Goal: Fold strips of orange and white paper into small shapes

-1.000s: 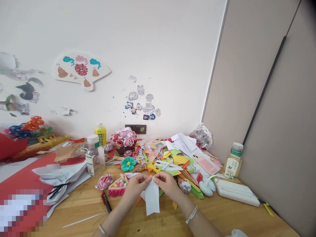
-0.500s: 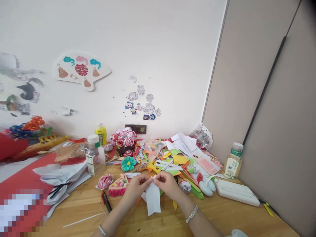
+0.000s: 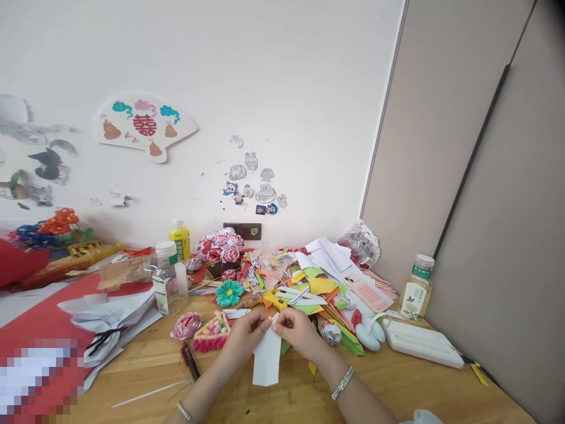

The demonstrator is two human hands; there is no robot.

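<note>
A narrow white strip of paper (image 3: 266,359) with a lengthwise crease hangs between my hands over the front of the table. My left hand (image 3: 247,335) pinches its upper end between thumb and fingers. Close beside it, my right hand (image 3: 296,331) pinches the same end from the other side. The paper's lower end hangs free. Just beyond my fingers lies a yellow glue gun (image 3: 274,300). A pink-and-cream wedge-shaped box (image 3: 212,332) sits left of my left hand, and a crumpled paper rose (image 3: 330,333) lies right of my right hand.
Coloured paper scraps (image 3: 322,287) are heaped behind the hands. Clear jar (image 3: 166,282), yellow bottle (image 3: 180,240) and teal flower (image 3: 229,292) stand left. A black pen (image 3: 189,361) lies near the left forearm. A white power bank (image 3: 424,344) and a tea bottle (image 3: 416,291) are right.
The paper's lower end has swung a little to the left and the strip now hangs at a slant. Both hands keep their pinch in nearly the same place.
</note>
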